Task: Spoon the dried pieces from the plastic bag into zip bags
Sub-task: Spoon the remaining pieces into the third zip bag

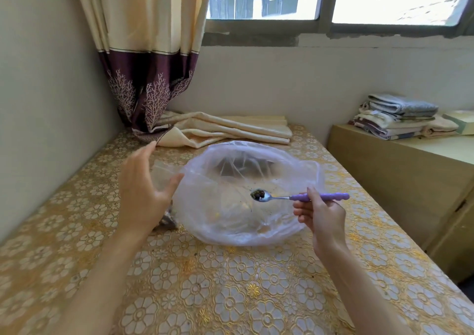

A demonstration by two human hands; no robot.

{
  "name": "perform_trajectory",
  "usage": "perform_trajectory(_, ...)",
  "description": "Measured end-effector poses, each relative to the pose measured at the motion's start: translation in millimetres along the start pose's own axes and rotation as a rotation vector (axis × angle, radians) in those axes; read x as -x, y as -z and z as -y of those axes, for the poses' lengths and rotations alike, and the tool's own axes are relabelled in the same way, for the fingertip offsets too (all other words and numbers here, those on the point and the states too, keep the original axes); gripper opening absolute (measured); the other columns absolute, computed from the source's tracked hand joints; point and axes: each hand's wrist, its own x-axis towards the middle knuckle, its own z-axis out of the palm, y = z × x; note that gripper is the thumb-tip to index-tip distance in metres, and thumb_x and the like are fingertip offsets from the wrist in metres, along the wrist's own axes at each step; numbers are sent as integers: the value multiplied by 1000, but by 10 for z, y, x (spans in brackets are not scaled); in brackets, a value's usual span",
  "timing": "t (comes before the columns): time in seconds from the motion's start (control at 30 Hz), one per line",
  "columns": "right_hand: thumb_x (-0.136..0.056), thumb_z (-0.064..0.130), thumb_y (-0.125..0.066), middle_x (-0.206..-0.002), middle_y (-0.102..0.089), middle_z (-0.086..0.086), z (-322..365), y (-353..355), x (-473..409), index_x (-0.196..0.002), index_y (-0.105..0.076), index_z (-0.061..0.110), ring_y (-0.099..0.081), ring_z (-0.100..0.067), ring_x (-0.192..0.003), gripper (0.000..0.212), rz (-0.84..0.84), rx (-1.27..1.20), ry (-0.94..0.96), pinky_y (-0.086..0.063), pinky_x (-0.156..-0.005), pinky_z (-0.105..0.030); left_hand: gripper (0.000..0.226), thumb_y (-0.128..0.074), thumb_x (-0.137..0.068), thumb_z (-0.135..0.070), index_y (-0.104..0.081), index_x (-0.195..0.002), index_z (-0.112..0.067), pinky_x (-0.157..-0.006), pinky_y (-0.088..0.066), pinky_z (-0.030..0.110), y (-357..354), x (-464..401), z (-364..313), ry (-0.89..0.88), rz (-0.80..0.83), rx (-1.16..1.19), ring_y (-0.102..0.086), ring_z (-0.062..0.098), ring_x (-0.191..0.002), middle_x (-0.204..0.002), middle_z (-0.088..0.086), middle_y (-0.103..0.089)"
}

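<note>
One spoonful lifted, not yet bagged

Right hand pinching purple spoon, dried pieces in bowl, over open plastic bag on desk. Left hand released, reaching toward zip bags beside it. Transfer pending; more left in bag.

Left hand spread open, raised; right hand in pinching grip.

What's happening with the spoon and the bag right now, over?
Right hand pinches purple spoon, loaded with dried pieces. Left hand open, beside big plastic bag. Spoon above the open bag. Nothing blocking.
</note>
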Motion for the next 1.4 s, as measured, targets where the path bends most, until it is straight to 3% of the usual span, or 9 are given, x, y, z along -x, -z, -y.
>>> perform_trajectory(0.13,-95,22,-53,-50,-62,-3,-30,-89,-70,-69,-67,1,-54,-10,-44,37,-31,44,22,-40,-39,-18,112,-68,-57,-64,-12,-146,-24,-106,-31,50,-43,230,321,282,182,41,-30,24,-133,-147,6,-30)
perform_trajectory(0.27,-95,24,-52,-47,-59,1,-55,-127,-121,-67,-66,3,-49,-7,-41,38,-77,85,36,-37,-37,-18,127,-72,-46,-67,-2,-145,-32,-106,-31,54,-158,372,492,466,342,165,-29,25,-136,-152,3,-22)
perform_trajectory(0.5,-95,20,-52,-49,-61,-2,95,-295,-115,-67,-67,2,-51,-9,-42,37,-17,-11,77,-37,-38,-18,105,-77,-64,-49,-12,-144,-29,-96,-42,44,-241,390,636,482,369,73,-46,25,-121,-139,7,-41)
perform_trajectory(0.67,-96,22,-52,-60,-68,-8,266,-717,-71,-70,-69,3,-61,-13,-49,37,177,-90,43,-48,-45,-19,100,-80,-67,-36,-16,-143,-27,-94,-42,37,-197,408,699,521,367,232,-48,20,-117,-137,4,-42)
perform_trajectory(0.97,-98,22,-46,-75,-72,-8,225,-1472,-27,-84,-68,1,-67,-15,-63,34,514,-42,-66,-51,-53,-19,73,-78,-72,-21,-33,-130,-29,-64,-38,9,-68,387,689,522,417,394,-52,-2,-96,-109,-16,-51)
perform_trajectory(1.07,-97,19,-48,-83,-73,-8,193,-1573,-7,-88,-68,3,-67,-14,-66,27,626,29,-80,-48,-52,-19,75,-77,-73,-20,-32,-133,-25,-74,-39,14,-50,382,693,507,428,406,-53,11,-106,-119,-5,-51)
perform_trajectory(1.2,-92,6,-48,-87,-73,-10,177,-1564,8,-92,-68,4,-64,-14,-64,21,715,74,-63,-42,-47,-19,79,-75,-75,-16,-29,-138,-25,-83,-41,19,-44,383,696,502,419,406,-51,13,-112,-128,-1,-48)
perform_trajectory(1.33,-91,1,-46,-92,-72,-14,204,-1501,4,-98,-67,0,-63,-14,-63,22,758,74,-48,-39,-47,-19,86,-77,-74,-18,-24,-141,-29,-73,-37,10,-50,376,680,532,406,418,-49,8,-109,-135,-3,-43)
perform_trajectory(1.4,-92,4,-47,-96,-71,-18,233,-1442,-8,-101,-66,-3,-64,-15,-63,22,735,30,-39,-40,-46,-19,83,-77,-74,-25,-27,-139,-29,-77,-40,13,-62,383,683,547,404,404,-51,9,-108,-132,-5,-45)
